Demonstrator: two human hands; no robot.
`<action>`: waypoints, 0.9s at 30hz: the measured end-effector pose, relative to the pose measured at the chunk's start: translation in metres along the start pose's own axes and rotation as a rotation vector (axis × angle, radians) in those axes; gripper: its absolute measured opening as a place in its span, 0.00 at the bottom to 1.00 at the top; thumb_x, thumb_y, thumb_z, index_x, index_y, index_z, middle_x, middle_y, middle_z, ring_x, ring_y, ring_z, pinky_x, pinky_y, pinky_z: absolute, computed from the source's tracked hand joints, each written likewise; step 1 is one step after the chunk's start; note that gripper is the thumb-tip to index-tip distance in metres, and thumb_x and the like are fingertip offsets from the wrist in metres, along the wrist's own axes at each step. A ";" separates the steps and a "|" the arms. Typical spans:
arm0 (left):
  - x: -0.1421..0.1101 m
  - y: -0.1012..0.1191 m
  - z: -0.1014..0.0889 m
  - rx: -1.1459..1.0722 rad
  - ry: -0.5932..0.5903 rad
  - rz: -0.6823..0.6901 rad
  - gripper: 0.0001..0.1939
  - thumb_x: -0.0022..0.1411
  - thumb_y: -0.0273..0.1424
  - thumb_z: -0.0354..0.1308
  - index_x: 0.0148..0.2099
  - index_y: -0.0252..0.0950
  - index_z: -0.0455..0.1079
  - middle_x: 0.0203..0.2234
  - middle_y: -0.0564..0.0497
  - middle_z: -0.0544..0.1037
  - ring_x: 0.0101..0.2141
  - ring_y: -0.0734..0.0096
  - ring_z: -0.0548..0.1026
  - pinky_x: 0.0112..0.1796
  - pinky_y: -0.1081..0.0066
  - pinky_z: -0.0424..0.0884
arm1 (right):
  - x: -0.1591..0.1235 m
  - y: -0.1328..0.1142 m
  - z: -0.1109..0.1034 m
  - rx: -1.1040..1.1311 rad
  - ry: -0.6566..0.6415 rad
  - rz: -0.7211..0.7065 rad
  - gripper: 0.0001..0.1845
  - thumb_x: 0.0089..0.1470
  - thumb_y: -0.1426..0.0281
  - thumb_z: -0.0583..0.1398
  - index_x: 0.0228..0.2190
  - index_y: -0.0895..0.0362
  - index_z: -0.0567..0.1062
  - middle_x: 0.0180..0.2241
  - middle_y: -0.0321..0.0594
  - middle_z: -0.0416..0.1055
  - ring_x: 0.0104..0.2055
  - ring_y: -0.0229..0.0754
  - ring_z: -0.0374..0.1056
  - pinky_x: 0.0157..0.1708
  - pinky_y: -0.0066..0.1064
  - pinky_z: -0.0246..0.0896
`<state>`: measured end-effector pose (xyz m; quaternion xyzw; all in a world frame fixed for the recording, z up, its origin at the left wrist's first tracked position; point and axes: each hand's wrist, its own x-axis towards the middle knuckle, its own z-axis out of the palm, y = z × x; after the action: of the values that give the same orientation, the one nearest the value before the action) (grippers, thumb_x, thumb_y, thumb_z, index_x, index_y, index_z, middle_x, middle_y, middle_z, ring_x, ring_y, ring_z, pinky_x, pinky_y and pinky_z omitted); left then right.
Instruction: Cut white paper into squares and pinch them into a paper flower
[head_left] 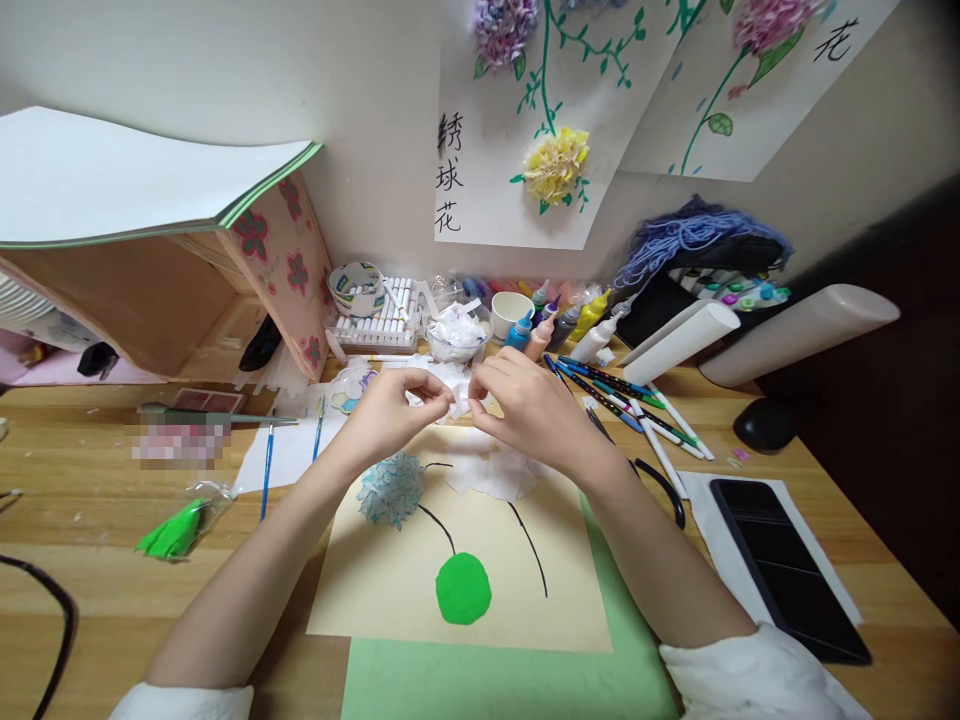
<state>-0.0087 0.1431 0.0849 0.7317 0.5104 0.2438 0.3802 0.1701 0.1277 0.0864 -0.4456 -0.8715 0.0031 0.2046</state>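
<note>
My left hand (390, 408) and my right hand (529, 405) are raised together over the far end of a cream paper sheet (390, 590). Both pinch a small piece of white tissue paper (459, 398) between their fingertips. On the sheet below sit a blue tissue flower (391, 487), two black drawn stems and a green painted leaf (463, 588). Loose white tissue pieces (491, 470) lie under my right hand. The cream sheet rests on a green sheet (630, 640).
At the back stand a marker box (379, 320), a tape roll (356, 288), a bowl of tissue (457, 335), a paper cup (511, 312) and paint bottles (562, 320). Pens (630, 400) lie right, a black tray (787, 570) beyond. Brushes (267, 470) and green paper (176, 530) lie left.
</note>
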 end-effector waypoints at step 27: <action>-0.021 0.020 0.004 0.130 0.282 0.335 0.01 0.55 0.27 0.58 0.30 0.36 0.70 0.25 0.56 0.74 0.28 0.76 0.69 0.30 0.75 0.62 | 0.004 0.005 -0.005 1.176 -0.045 0.577 0.05 0.43 0.69 0.61 0.22 0.58 0.74 0.24 0.36 0.71 0.29 0.36 0.66 0.32 0.28 0.58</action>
<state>-0.0025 0.1183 0.0992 0.7880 0.4443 0.3701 0.2113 0.1740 0.1328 0.0913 -0.4752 -0.5741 0.5430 0.3869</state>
